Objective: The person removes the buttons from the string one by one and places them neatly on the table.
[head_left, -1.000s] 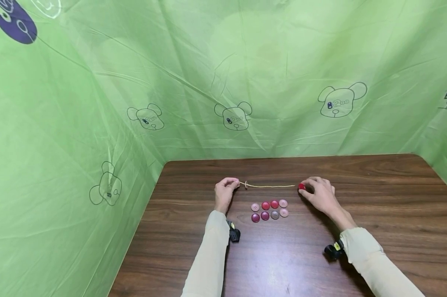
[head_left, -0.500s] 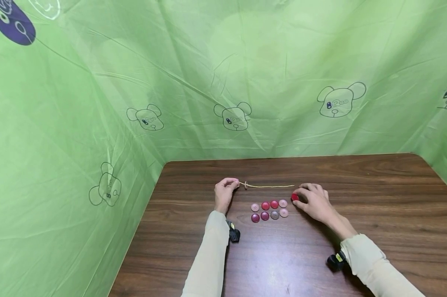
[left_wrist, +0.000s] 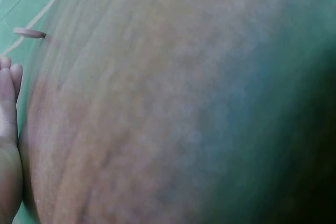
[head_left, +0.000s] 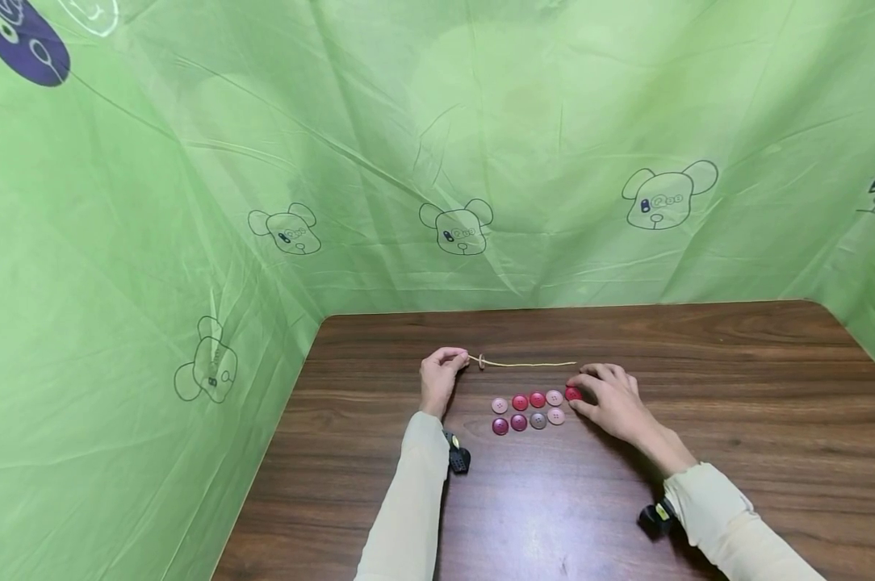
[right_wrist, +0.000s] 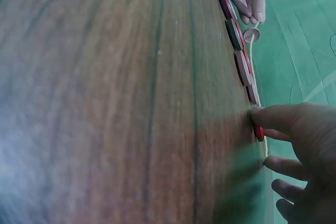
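Observation:
In the head view my left hand (head_left: 441, 378) pinches the left end of a pale cord (head_left: 528, 365) stretched across the table. A light-coloured button (head_left: 482, 361) is threaded on the cord near those fingertips, standing on edge. My right hand (head_left: 615, 403) has thumb and finger at the edges of a red button (head_left: 572, 394), low at the table, at the right end of the upper button row. Beside it lie two rows of buttons, among them a red button (head_left: 537, 399), a pink button (head_left: 554, 398) and a grey button (head_left: 537, 420). The right wrist view shows the red button (right_wrist: 259, 132) by the thumb.
The brown wooden table (head_left: 539, 516) has its far edge against a green cloth backdrop (head_left: 554, 266) printed with bear outlines. Dark wrist cameras sit on both arms, the left camera (head_left: 458, 456) and the right camera (head_left: 655, 518).
My right hand has carried the red button from beyond the cord's right end toward me and left, down to the end of the upper row. The left hand and cord stay put.

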`<control>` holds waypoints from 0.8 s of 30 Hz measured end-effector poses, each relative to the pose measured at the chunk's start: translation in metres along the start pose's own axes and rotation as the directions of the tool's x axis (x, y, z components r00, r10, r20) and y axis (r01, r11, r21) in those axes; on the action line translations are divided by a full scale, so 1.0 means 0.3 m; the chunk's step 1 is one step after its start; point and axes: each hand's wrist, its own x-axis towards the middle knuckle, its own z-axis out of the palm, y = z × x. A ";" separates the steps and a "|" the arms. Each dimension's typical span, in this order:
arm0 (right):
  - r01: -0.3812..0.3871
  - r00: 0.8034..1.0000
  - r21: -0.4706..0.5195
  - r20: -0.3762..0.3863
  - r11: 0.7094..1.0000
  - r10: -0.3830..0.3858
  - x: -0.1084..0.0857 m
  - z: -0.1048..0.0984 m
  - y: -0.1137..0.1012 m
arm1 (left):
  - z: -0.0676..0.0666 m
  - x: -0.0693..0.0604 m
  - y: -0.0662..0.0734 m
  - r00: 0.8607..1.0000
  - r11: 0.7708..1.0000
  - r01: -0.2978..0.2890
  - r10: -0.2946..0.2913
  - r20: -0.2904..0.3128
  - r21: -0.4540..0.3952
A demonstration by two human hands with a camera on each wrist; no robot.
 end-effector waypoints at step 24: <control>-0.019 0.999 0.142 -0.031 0.990 0.023 0.162 0.049 -0.144 | -0.001 0.008 -0.013 1.000 0.999 0.020 -0.020 0.000 0.029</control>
